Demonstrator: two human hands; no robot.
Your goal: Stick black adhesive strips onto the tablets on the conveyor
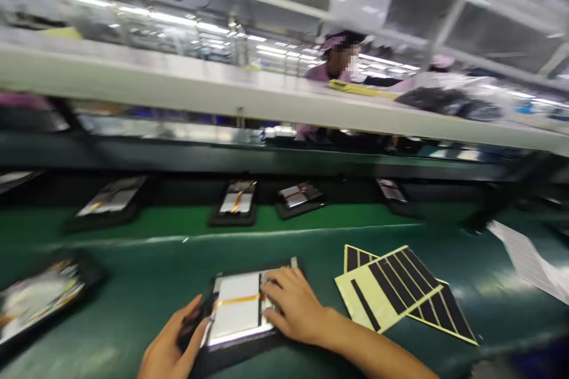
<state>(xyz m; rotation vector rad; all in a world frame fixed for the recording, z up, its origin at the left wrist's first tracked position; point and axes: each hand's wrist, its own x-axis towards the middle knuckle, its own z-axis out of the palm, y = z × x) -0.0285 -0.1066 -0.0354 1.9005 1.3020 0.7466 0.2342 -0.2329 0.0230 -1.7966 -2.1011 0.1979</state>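
An opened tablet [235, 308] lies in a black tray on the green bench, its silver battery showing with an orange ribbon across it. My left hand [173, 340] grips the left edge, thumb on the near side and fingers beyond. On the right part of the tablet rests my right hand [293, 302], its fingers apart and bent down against the surface. Beside these fingertips a narrow black strip [260, 308] runs over the battery. To the right, yellow sheets of black adhesive strips [395, 284] overlap; one strip sits apart from the others on the top sheet.
Another opened device [40, 296] sits at the left, blurred. Beyond the bench runs a green conveyor [178, 222] carrying several opened tablets [237, 198] in black trays. A white shelf [200, 86] crosses above. White papers [528, 257] lie at the right. A person [335, 59] is behind the shelf.
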